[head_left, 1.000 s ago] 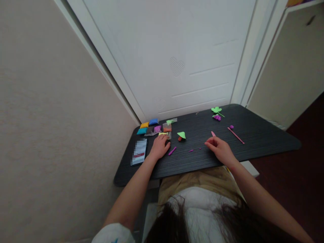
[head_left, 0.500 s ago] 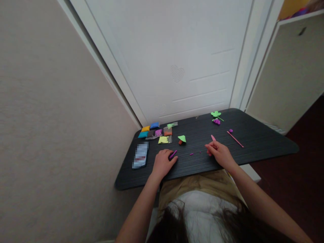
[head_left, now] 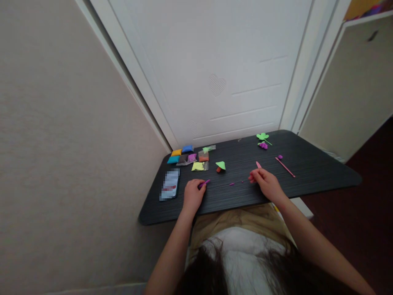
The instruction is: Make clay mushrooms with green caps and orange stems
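My left hand (head_left: 193,196) pinches a thin purple roll of clay (head_left: 205,182) just above the tabletop. In the fingers of my right hand (head_left: 267,185) is a pink clay knife (head_left: 258,164), its tip sticking up beyond them; the rest of it is hidden. Between my hands lie a short purple clay piece (head_left: 231,184) and a tiny purple crumb (head_left: 242,181). Farther back, a clay mushroom (head_left: 220,166) with a green cap and a reddish-brown stem rests on the table.
Several coloured clay packets (head_left: 183,159) sit at the back left, behind a phone (head_left: 170,185). At the right are a green clay clover (head_left: 262,136), a purple clay cluster (head_left: 263,145), a purple lump (head_left: 280,157) and a pink stick (head_left: 285,167). The dark table (head_left: 322,176) meets a white door.
My left hand has shifted slightly left and closed in on the purple roll, which now tilts lower toward horizontal. The right hand stays nearly in place with the pink knife.
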Demonstrator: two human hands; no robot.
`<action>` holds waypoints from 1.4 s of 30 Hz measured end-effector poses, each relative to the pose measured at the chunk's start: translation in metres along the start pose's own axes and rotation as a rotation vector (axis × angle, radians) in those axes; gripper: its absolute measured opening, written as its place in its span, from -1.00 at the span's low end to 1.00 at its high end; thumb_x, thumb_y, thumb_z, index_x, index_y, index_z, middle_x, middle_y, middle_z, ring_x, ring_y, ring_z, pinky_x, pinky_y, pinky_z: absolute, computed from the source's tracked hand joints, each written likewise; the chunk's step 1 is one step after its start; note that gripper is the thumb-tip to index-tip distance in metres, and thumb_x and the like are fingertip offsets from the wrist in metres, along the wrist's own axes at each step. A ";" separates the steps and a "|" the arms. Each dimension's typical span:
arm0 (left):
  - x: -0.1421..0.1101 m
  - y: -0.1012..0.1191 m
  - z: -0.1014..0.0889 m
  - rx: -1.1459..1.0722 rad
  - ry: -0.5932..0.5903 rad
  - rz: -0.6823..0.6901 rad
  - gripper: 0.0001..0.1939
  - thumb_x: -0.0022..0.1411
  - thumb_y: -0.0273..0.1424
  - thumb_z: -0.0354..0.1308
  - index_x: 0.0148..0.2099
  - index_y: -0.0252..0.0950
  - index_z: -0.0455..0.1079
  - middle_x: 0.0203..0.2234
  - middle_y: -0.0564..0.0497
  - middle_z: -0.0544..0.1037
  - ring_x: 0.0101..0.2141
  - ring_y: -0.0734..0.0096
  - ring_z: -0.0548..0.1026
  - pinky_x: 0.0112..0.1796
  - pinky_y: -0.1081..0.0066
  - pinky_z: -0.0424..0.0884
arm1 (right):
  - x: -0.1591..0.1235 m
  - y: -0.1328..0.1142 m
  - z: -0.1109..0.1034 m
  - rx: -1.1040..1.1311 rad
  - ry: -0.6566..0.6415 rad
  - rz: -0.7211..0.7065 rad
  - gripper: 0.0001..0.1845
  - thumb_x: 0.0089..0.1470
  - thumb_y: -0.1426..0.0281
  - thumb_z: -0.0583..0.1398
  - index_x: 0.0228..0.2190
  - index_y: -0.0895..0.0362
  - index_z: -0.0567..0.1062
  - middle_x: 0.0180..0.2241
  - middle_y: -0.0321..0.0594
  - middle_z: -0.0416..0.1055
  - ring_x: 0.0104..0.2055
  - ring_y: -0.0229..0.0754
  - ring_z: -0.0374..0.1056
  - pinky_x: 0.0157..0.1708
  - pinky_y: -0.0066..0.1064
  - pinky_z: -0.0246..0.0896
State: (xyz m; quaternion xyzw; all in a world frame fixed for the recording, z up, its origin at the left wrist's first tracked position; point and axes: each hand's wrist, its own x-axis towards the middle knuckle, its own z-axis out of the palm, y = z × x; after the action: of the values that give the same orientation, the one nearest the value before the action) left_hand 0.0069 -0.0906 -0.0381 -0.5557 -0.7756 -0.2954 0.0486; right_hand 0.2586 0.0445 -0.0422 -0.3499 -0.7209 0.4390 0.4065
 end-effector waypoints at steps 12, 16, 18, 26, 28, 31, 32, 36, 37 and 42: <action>-0.001 -0.004 0.002 0.043 0.026 -0.060 -0.80 0.09 -0.37 0.03 -0.26 -0.29 0.42 -0.33 -0.02 0.50 -0.26 0.29 0.38 -0.18 0.30 0.28 | 0.000 -0.003 -0.004 -0.093 0.080 -0.048 -0.65 0.03 0.19 0.04 -0.23 0.10 0.46 -0.39 -0.21 0.47 -0.32 -0.18 0.37 -0.25 -0.32 0.20; -0.001 -0.002 0.002 0.062 0.032 -0.038 -0.76 0.11 -0.33 0.01 -0.21 -0.29 0.40 -0.28 -0.05 0.49 -0.22 0.27 0.37 -0.14 0.28 0.26 | 0.001 0.003 -0.002 0.044 0.068 -0.038 -0.67 0.02 0.24 0.07 -0.18 0.09 0.39 -0.26 -0.17 0.45 -0.24 -0.18 0.39 -0.14 -0.27 0.20; -0.001 0.000 0.001 0.074 0.031 -0.028 -0.76 0.11 -0.32 0.00 -0.21 -0.29 0.40 -0.29 -0.05 0.49 -0.22 0.27 0.37 -0.15 0.28 0.27 | 0.002 0.004 0.000 0.154 0.046 -0.023 -0.68 -0.01 0.24 0.11 -0.20 0.09 0.36 -0.26 -0.16 0.45 -0.23 -0.19 0.39 -0.13 -0.27 0.21; -0.002 0.002 -0.001 0.080 0.021 -0.029 -0.76 0.13 -0.30 -0.02 -0.24 -0.28 0.40 -0.29 -0.05 0.49 -0.22 0.27 0.38 -0.14 0.28 0.26 | 0.000 0.003 0.000 0.071 0.030 0.000 -0.76 -0.16 0.20 0.22 -0.49 0.09 0.34 -0.52 -0.31 0.37 -0.44 -0.24 0.32 -0.38 -0.38 0.22; -0.003 0.002 -0.001 0.077 0.023 -0.028 -0.76 0.13 -0.30 -0.02 -0.24 -0.27 0.40 -0.30 -0.05 0.49 -0.22 0.27 0.38 -0.14 0.28 0.26 | 0.000 0.003 -0.001 0.053 0.027 -0.004 -0.78 -0.13 0.21 0.20 -0.46 0.09 0.37 -0.48 -0.29 0.39 -0.41 -0.23 0.33 -0.35 -0.37 0.22; -0.003 0.003 -0.001 0.070 0.025 -0.027 -0.76 0.13 -0.30 -0.03 -0.25 -0.27 0.40 -0.30 -0.04 0.48 -0.21 0.28 0.38 -0.14 0.28 0.26 | 0.000 0.004 -0.001 0.071 -0.013 -0.008 -0.78 -0.09 0.23 0.17 -0.38 0.09 0.41 -0.39 -0.25 0.44 -0.32 -0.19 0.37 -0.25 -0.32 0.23; -0.003 0.003 -0.001 0.067 0.026 -0.027 -0.76 0.13 -0.30 -0.03 -0.25 -0.27 0.40 -0.29 -0.04 0.48 -0.21 0.28 0.38 -0.14 0.28 0.26 | 0.000 0.004 -0.001 0.077 -0.025 -0.010 -0.78 -0.09 0.23 0.16 -0.37 0.09 0.41 -0.37 -0.23 0.45 -0.31 -0.18 0.38 -0.23 -0.30 0.23; -0.003 0.004 -0.002 0.061 0.028 -0.032 -0.77 0.13 -0.31 -0.02 -0.25 -0.27 0.40 -0.30 -0.04 0.49 -0.21 0.28 0.38 -0.14 0.29 0.26 | 0.000 0.002 0.001 0.171 -0.042 0.002 -0.76 -0.10 0.25 0.18 -0.35 0.10 0.41 -0.33 -0.19 0.47 -0.25 -0.16 0.39 -0.16 -0.25 0.24; -0.003 0.004 -0.002 0.060 0.028 -0.031 -0.77 0.13 -0.31 -0.03 -0.25 -0.27 0.40 -0.30 -0.04 0.49 -0.22 0.28 0.38 -0.14 0.29 0.26 | 0.000 0.001 0.001 0.210 -0.041 0.010 -0.74 -0.11 0.26 0.19 -0.33 0.10 0.40 -0.32 -0.18 0.47 -0.23 -0.16 0.39 -0.14 -0.25 0.24; -0.004 0.004 -0.003 0.053 0.033 -0.027 -0.77 0.13 -0.31 -0.03 -0.25 -0.27 0.40 -0.30 -0.04 0.48 -0.22 0.28 0.38 -0.14 0.28 0.27 | -0.002 -0.005 0.000 0.207 -0.018 0.060 -0.71 -0.10 0.24 0.19 -0.30 0.12 0.42 -0.32 -0.16 0.48 -0.23 -0.14 0.41 -0.14 -0.25 0.25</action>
State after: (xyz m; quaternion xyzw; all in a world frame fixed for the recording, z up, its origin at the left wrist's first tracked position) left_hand 0.0111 -0.0943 -0.0356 -0.5388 -0.7897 -0.2845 0.0721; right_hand 0.2587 0.0416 -0.0385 -0.3236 -0.6645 0.5263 0.4205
